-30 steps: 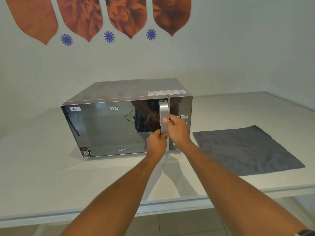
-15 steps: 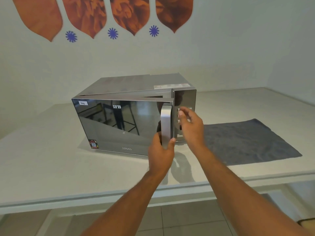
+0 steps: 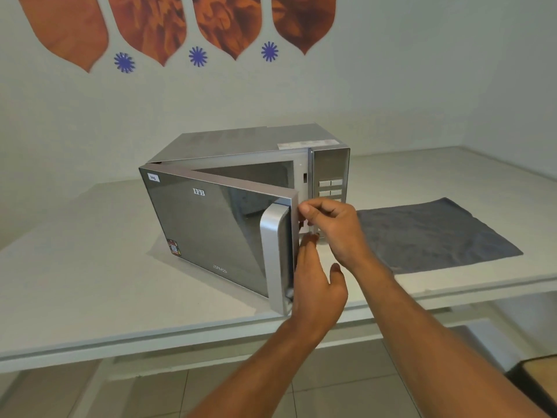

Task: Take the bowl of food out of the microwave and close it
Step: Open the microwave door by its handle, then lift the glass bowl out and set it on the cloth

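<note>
A silver mirror-fronted microwave (image 3: 241, 140) stands on the white table (image 3: 90, 282). Its door (image 3: 211, 224) is swung partly open toward me, hinged on the left. My left hand (image 3: 316, 285) has its fingers hooked behind the free edge of the door, by the silver handle (image 3: 274, 251), with the thumb sticking out to the right. My right hand (image 3: 334, 227) hovers in the gap in front of the control panel (image 3: 330, 188), fingers loosely curled and holding nothing. Only the dark upper part of the cavity (image 3: 256, 175) shows, and no bowl is visible in it.
A grey cloth (image 3: 434, 233) lies flat on the table to the right of the microwave. The table's front edge (image 3: 211, 336) runs below my arms, with tiled floor under it. A dark object (image 3: 539, 375) sits low at the right. Walls stand behind and to the right.
The door has swung much further open toward me. My left hand slid from gripping the handle to behind the door's edge. My right hand left the button panel and came nearer the door.
</note>
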Demonstrator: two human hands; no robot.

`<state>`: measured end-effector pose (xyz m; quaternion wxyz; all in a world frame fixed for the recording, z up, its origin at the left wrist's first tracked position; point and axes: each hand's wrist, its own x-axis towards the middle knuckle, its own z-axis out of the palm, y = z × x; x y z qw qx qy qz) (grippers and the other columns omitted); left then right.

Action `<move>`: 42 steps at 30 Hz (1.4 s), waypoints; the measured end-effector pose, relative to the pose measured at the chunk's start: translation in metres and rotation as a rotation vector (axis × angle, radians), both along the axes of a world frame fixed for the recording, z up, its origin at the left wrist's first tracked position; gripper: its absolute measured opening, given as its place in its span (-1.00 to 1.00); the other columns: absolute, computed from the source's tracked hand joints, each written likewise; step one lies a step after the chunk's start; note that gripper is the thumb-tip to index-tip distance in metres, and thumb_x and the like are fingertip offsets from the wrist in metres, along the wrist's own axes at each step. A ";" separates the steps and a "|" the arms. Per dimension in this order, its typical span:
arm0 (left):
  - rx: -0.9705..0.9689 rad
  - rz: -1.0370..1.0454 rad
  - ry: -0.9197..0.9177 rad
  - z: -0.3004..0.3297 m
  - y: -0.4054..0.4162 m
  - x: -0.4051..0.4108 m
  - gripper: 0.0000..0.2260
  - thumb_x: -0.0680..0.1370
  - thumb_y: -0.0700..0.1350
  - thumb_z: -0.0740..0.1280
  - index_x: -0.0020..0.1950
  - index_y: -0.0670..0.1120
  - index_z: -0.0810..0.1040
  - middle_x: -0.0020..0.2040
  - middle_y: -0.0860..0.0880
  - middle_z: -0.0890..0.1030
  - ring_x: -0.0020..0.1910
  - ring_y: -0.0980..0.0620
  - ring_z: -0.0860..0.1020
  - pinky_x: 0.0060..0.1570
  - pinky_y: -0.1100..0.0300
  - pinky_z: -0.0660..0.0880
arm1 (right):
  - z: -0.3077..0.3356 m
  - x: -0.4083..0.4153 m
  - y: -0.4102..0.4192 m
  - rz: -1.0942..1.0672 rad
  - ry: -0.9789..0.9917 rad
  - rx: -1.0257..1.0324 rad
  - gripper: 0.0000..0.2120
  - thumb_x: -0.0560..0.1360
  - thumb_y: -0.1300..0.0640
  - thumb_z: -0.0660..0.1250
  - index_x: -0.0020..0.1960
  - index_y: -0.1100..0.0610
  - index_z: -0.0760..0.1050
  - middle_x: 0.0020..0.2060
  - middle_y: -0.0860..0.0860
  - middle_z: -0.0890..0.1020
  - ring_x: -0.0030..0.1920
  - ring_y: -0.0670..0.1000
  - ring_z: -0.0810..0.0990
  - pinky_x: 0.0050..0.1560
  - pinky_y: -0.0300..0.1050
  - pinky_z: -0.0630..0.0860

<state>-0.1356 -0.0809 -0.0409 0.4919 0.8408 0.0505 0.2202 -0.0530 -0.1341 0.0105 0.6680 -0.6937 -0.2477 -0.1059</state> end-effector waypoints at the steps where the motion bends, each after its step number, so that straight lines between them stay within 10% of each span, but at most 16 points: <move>1: -0.009 0.004 0.027 0.003 0.000 -0.002 -0.33 0.59 -0.10 0.33 0.61 0.03 0.04 0.61 0.09 0.18 0.59 0.05 0.18 0.51 0.12 0.16 | 0.001 -0.002 0.001 0.001 -0.013 0.018 -0.83 0.57 0.17 0.36 0.07 0.18 0.69 -0.12 -0.01 0.74 -0.10 -0.12 0.69 -0.11 -0.31 0.59; 12: -0.114 0.126 0.105 0.007 0.038 -0.026 -0.10 0.59 -0.02 0.31 0.56 0.12 -0.40 0.64 0.01 -0.24 0.63 -0.03 -0.15 0.58 -0.04 0.06 | -0.011 -0.017 0.032 -0.057 0.041 0.112 -0.79 0.61 0.10 0.31 0.07 0.16 0.69 -0.12 -0.02 0.75 -0.06 -0.05 0.69 -0.01 -0.14 0.63; 16: -0.124 0.198 0.037 0.011 0.058 -0.028 -0.11 0.61 -0.05 0.29 0.54 0.12 -0.44 0.22 0.34 -0.71 0.36 0.27 -0.52 0.55 0.21 -0.15 | -0.015 -0.019 0.047 -0.067 0.071 0.118 -0.79 0.61 0.09 0.30 0.06 0.13 0.69 -0.12 -0.02 0.75 -0.04 -0.02 0.69 0.01 -0.11 0.64; 19: -0.189 0.217 -0.027 0.014 0.072 -0.029 -0.15 0.62 -0.11 0.27 0.56 0.07 -0.39 0.22 0.31 -0.61 0.24 0.38 -0.55 0.33 0.46 -0.40 | -0.017 -0.020 0.055 -0.067 0.087 0.118 -0.77 0.61 0.09 0.29 0.06 0.15 0.69 -0.10 0.01 0.75 -0.04 -0.02 0.68 0.02 -0.11 0.63; 25: -0.242 0.440 -0.048 0.019 0.101 -0.018 -0.12 0.55 -0.15 0.34 0.61 -0.01 -0.26 0.58 -0.04 -0.44 0.57 -0.02 -0.39 0.58 -0.07 -0.23 | -0.021 -0.012 0.067 -0.041 0.112 0.120 -0.77 0.61 0.07 0.30 0.07 0.16 0.69 -0.10 0.02 0.75 -0.05 -0.05 0.68 0.02 -0.11 0.62; 34: -0.249 0.537 -0.060 0.016 0.120 0.019 -0.20 0.56 -0.15 0.34 0.62 -0.04 -0.12 0.64 -0.05 -0.27 0.62 -0.06 -0.24 0.58 -0.13 -0.03 | -0.025 0.025 0.070 0.006 0.141 0.100 -0.79 0.60 0.09 0.32 0.05 0.16 0.69 -0.11 0.04 0.75 -0.03 0.03 0.69 0.01 -0.08 0.63; 42: -0.251 0.484 -0.117 0.021 0.132 0.083 -0.59 0.60 -0.21 0.25 0.46 -0.06 0.40 0.34 -0.05 0.59 0.33 -0.03 0.54 0.31 0.09 0.48 | -0.025 0.078 0.083 0.055 0.168 0.008 -0.80 0.60 0.11 0.33 0.17 0.13 0.63 -0.03 0.04 0.72 -0.02 -0.03 0.68 0.00 -0.20 0.64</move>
